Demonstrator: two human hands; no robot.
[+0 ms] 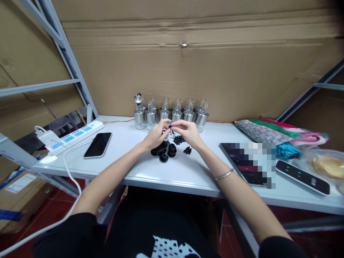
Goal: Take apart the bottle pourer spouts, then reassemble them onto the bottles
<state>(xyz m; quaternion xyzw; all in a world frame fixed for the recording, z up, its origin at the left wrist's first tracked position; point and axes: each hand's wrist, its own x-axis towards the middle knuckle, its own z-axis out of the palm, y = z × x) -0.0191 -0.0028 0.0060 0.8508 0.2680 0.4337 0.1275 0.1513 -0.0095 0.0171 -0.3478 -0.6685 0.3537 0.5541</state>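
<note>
My left hand (156,137) and my right hand (189,133) meet over the middle of the table, fingertips almost touching. Between thumb and finger my right hand pinches a small black part (170,127). The left fingers are curled round something small and partly shiny, mostly hidden. Below them lies a heap of round black stoppers (163,157). To the right are small black caps (178,139) in a cluster and another little group of black pieces (187,150). Behind stand several glass bottles with metal sleeves (176,115); the leftmost bears a pourer spout (138,99).
A phone (98,145) and a white power strip (77,134) with a cable lie at left. At right are a tablet (242,163), a black-and-white device (302,177), a coloured cloth bag (282,132) and wrapped food (329,165). A cardboard wall (172,71) closes the back.
</note>
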